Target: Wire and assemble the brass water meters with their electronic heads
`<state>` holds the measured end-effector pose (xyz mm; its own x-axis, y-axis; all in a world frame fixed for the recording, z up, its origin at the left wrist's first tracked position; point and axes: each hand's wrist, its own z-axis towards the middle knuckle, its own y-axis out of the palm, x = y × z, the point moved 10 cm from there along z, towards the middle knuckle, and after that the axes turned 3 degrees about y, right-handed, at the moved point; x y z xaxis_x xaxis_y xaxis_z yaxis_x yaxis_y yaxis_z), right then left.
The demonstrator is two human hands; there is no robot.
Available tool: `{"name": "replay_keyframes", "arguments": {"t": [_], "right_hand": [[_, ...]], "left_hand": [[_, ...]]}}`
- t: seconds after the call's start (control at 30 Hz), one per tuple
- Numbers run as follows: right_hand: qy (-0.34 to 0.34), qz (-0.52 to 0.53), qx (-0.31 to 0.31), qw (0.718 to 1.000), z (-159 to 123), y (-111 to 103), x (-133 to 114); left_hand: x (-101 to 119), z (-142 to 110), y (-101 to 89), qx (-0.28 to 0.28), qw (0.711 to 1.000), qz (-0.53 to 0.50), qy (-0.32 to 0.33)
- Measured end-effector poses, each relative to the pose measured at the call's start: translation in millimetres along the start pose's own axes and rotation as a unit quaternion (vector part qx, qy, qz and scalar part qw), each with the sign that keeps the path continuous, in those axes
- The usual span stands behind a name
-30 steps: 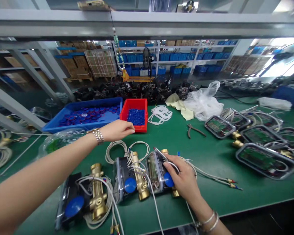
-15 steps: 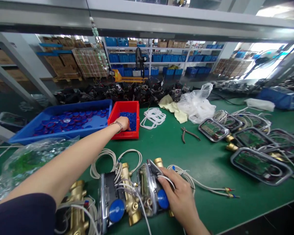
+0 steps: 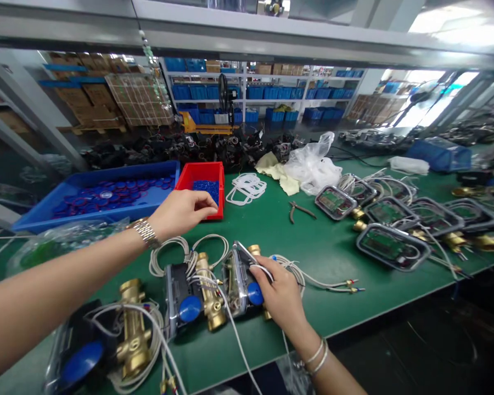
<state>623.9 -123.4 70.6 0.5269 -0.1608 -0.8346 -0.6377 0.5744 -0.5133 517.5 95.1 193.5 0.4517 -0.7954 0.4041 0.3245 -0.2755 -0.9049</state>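
Observation:
My left hand (image 3: 183, 213) is over the front edge of the red bin (image 3: 214, 215), which holds small blue parts (image 3: 207, 189). Its fingers are pinched together; anything between the tips is too small to make out. With my right hand (image 3: 282, 291) I grip a meter (image 3: 239, 285) with a clear-covered black housing, a blue round cap and a brass pipe body, tilted on its side; a white cable runs by my thumb. Left of it lie a similar meter (image 3: 185, 296) with its brass pipe body (image 3: 209, 293) and another one (image 3: 134, 329) nearer me.
A blue tray (image 3: 45, 214) of round blue caps stands left of the red bin. White frame gaskets (image 3: 247, 188), pliers (image 3: 300, 211) and a plastic bag (image 3: 316, 164) lie beyond. Several meters (image 3: 393, 247) with coiled cables fill the right side. A shelf beam crosses above.
My left hand has come up out of the red bin, back toward me, with its fingers pinched. My right hand stays on the same meter. The view has shifted somewhat.

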Motion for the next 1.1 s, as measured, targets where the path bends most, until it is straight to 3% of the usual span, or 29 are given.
{"name": "replay_keyframes", "arguments": {"t": [0.17,0.3,0.5,0.63,0.83,1.1], "right_hand": [[0.027,0.002,-0.006,1.000,-16.4,-7.8,4.7],[0.028,0.065,-0.010,0.997,-27.3,-19.1,6.6],[0.036,0.064,0.096,0.993,-50.6,-54.3,-0.3],[0.033,0.061,0.148,0.987,-65.9,-67.0,5.6],[0.039,0.060,0.157,0.985,-77.9,-68.6,11.6],[0.052,0.049,0.151,0.986,-86.9,-73.7,11.3]], "left_hand": [[48.2,-105.6,7.5,-0.020,0.997,-0.074,-0.012],[75.6,-151.5,35.5,-0.029,0.987,-0.155,-0.036],[108.4,-140.4,64.9,0.062,0.988,-0.141,0.012],[110.3,-132.8,83.8,0.091,0.992,-0.084,-0.013],[104.0,-135.3,98.4,0.093,0.993,-0.067,-0.039],[97.4,-133.1,129.4,0.054,0.977,-0.194,-0.069]]}}
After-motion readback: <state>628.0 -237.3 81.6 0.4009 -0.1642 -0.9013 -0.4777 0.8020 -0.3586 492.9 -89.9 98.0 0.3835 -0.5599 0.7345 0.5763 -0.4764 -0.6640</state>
